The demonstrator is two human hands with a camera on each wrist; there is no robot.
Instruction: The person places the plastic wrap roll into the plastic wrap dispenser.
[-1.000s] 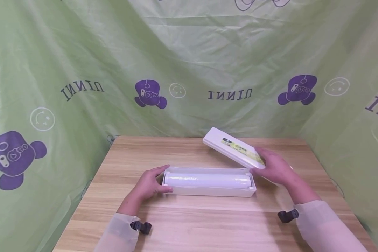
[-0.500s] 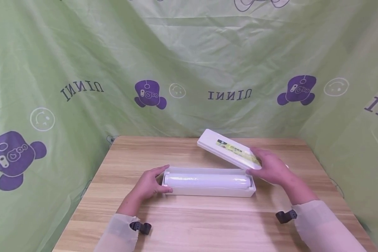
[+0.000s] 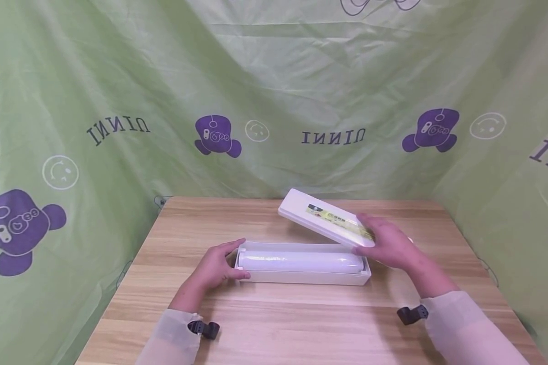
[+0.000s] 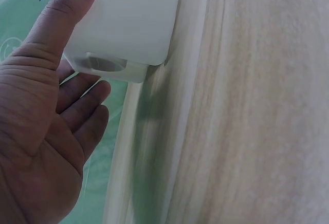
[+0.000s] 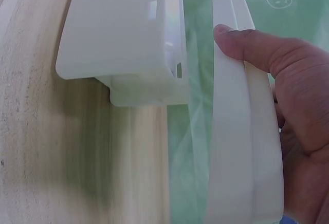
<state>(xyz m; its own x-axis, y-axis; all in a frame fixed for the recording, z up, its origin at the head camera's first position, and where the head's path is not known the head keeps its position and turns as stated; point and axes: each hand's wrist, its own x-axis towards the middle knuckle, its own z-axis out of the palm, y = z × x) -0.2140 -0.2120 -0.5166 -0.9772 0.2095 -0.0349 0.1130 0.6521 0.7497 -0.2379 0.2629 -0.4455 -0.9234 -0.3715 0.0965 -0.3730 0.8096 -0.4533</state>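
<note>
A long white cling film box [image 3: 301,278] lies lidless on the table, a shiny wrapped roll [image 3: 297,262] inside it. My left hand [image 3: 213,266] holds the box's left end, thumb at the front wall and fingers at the back. In the left wrist view the thumb presses the box's side [image 4: 128,18]. My right hand [image 3: 389,243] grips the right end of the white lid [image 3: 298,204], which carries a yellow-green label. The lid hangs at a slant behind and above the box's right half. In the right wrist view the lid [image 5: 231,131] is apart from the box, the thumb along its edge.
The wooden table [image 3: 274,324] extends on all sides of the box. A green printed cloth [image 3: 274,76] hangs behind the table and along both sides. Black wrist cameras [image 3: 411,315] sit at both cuffs.
The right hand has carried the lid left and slightly lower, bringing it further over behind the box. The left hand and the box have stayed in place.
</note>
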